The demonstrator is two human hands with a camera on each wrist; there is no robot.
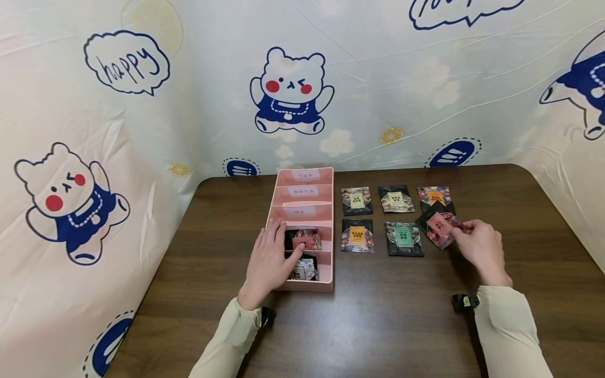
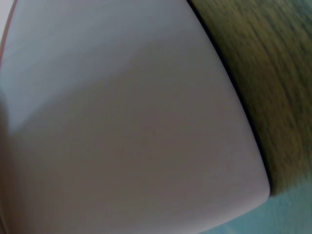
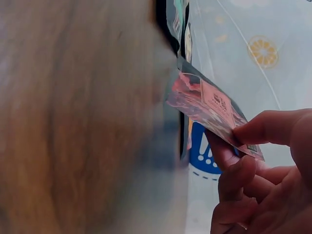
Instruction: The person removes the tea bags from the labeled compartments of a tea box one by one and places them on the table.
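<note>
My right hand point(image 1: 482, 249) pinches a tea sachet with a pink label point(image 1: 440, 226) between thumb and fingers. In the right wrist view the pink-labelled sachet point(image 3: 209, 105) tilts up from the fingertips. It overlaps an orange-labelled sachet point(image 1: 434, 196) behind it in the head view. My left hand point(image 1: 270, 257) rests, fingers extended, over the left side of a pink compartment box point(image 1: 327, 287). Under its fingers, the two nearest compartments hold a pink-labelled sachet point(image 1: 308, 240) and a white-labelled sachet point(image 1: 306, 269). The box's wall point(image 2: 141, 122) fills most of the left wrist view.
Right of the box lie more sachets: two pale-labelled ones point(image 1: 356, 201) point(image 1: 396, 199), an orange-labelled one point(image 1: 357, 235) and a green-labelled one point(image 1: 404, 239). The box's three far compartments carry paper labels point(image 1: 304, 191). A printed cloth point(image 1: 378, 84) hangs behind the wooden table point(image 1: 378, 325).
</note>
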